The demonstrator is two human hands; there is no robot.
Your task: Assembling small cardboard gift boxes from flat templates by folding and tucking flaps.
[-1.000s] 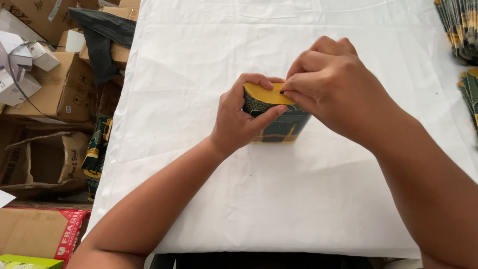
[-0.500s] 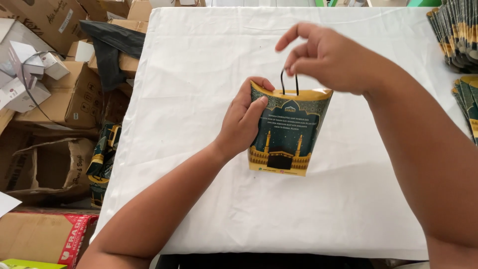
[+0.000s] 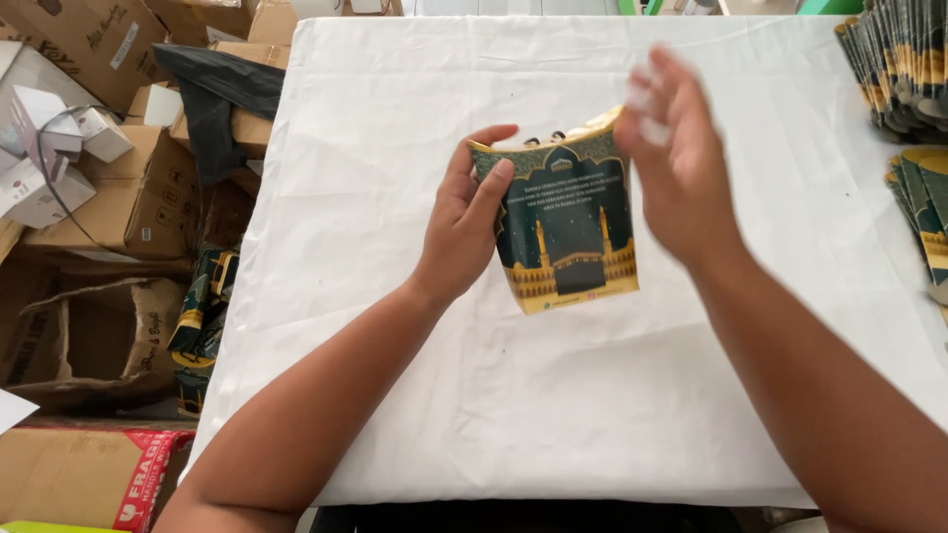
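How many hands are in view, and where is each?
2. The left hand grips the left edge of the dark green and gold paper bag above the white table; the right hand, blurred, is by the bag's right side.

bag (image 3: 568,232) above table (image 3: 415,395) | boxes (image 3: 109,188) left | bag stacks (image 3: 908,69) right

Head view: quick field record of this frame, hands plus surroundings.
left hand: left hand grips the left edge of the gift bag, held above the table
right hand: right hand open, motion-blurred, beside the bag's right edge; contact unclear
bag: dark green and gold, building picture facing the camera
surface: white cloth
right edge: flat bag stacks
left floor: cardboard boxes
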